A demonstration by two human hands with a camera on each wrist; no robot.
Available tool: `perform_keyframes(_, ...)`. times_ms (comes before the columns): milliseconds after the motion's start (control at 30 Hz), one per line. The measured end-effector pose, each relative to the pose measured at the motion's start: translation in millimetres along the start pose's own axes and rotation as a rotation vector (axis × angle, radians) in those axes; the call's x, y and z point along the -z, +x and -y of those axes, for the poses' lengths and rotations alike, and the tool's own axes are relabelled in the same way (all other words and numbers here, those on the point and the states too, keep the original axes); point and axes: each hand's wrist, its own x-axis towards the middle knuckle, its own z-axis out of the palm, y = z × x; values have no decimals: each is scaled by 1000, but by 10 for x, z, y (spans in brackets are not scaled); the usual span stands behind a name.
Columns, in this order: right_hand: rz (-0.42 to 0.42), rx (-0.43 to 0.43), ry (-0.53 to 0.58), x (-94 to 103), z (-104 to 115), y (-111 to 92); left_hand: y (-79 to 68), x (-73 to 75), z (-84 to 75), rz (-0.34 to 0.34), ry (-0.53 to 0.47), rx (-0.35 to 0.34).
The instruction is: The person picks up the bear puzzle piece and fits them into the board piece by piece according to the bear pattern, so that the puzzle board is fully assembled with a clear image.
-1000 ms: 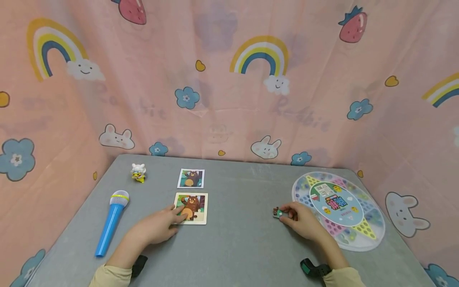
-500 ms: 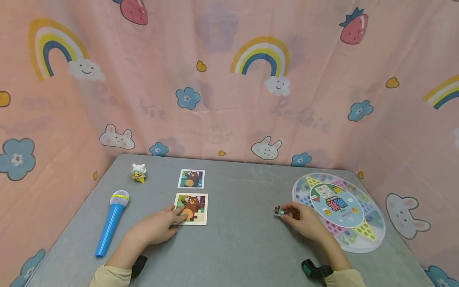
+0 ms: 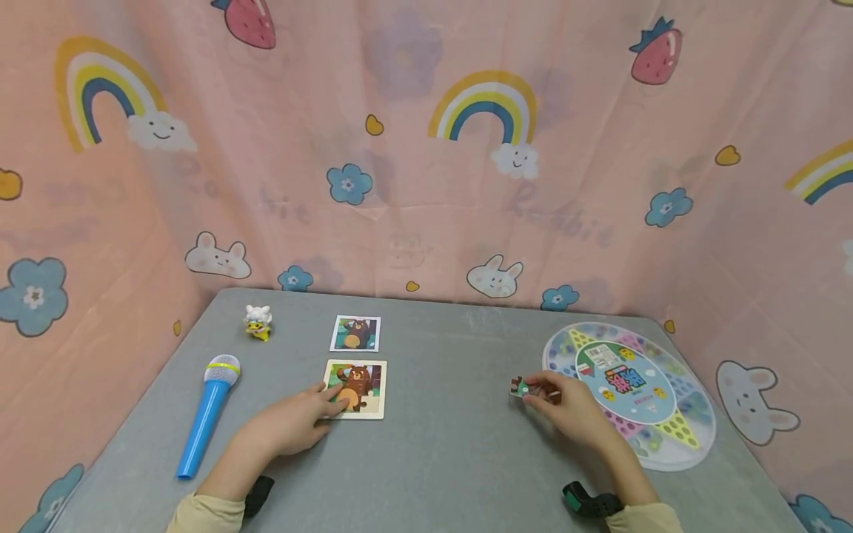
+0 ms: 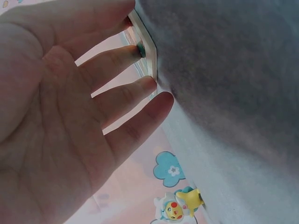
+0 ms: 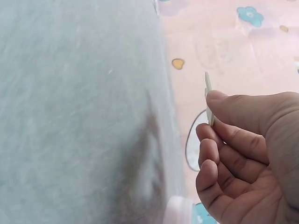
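A square bear jigsaw puzzle (image 3: 375,406) in a pale wooden frame lies left of the table's middle, with a gap at its lower right. My left hand (image 3: 296,420) rests on its lower left part; in the left wrist view its fingers (image 4: 124,95) reach out fairly straight to the puzzle's edge. Between thumb and fingers my right hand (image 3: 566,403) pinches a small green and brown puzzle piece (image 3: 517,387), close to the game board. Edge-on in the right wrist view, the piece (image 5: 208,84) looks thin and pale, and a shadow falls on the table beside it.
A bear picture card (image 3: 355,334) lies just behind the puzzle. At the left are a blue toy microphone (image 3: 203,418) and a small white and yellow figurine (image 3: 258,323). A round Chinese checkers board (image 3: 666,437) takes up the right side. A pink printed curtain (image 3: 413,222) hangs behind the table.
My right hand has shifted very slightly to the right and turned the puzzle piece a little in its fingers. The left hand stays on the puzzle.
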Motion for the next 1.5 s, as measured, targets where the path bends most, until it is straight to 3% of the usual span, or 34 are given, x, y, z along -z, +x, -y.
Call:
perform_keyframes(467, 17, 51, 4, -144, 129, 49, -1, 6, -1, -12, -10, -35)
perform_keyframes(900, 66, 134, -27, -407, 340, 344, -5, 11, 1, -12, 15, -29)
perform_keyframes(1100, 91, 154, -51, -615, 551, 494, -7, 7, -9, -12, 11, -28)
perform_keyframes(1500, 145, 177, 2, -1144, 1115, 718, -3, 0, -15, -24, 27, -39)
